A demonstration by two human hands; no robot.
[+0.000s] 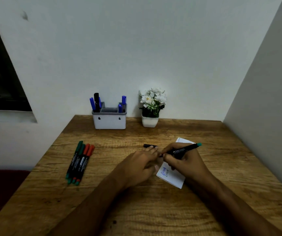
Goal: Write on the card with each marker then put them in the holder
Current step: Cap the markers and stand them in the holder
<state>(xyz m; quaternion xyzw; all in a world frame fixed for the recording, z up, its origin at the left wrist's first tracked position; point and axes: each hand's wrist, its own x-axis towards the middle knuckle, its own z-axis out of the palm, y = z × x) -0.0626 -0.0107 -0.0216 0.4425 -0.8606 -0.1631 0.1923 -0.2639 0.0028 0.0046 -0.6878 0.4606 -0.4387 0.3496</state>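
While several markers (108,103) already stand in the holder (109,120), your right hand (182,161) pinches a green marker (181,151) over the card (171,178), your left hand (136,166) rests beside it, fingers relaxed, and four markers (79,161) at nine o'clock on the worktop (136,210) wait.

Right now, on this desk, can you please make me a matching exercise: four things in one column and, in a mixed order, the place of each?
Things:
1. green-ended marker
2. blue markers
3. flower pot
4. four capped markers

Places:
a. lying side by side on the table's left part
b. in the right hand, over the card
c. right of the holder, by the wall
d. standing in the holder

Pairs: 1-b, 2-d, 3-c, 4-a
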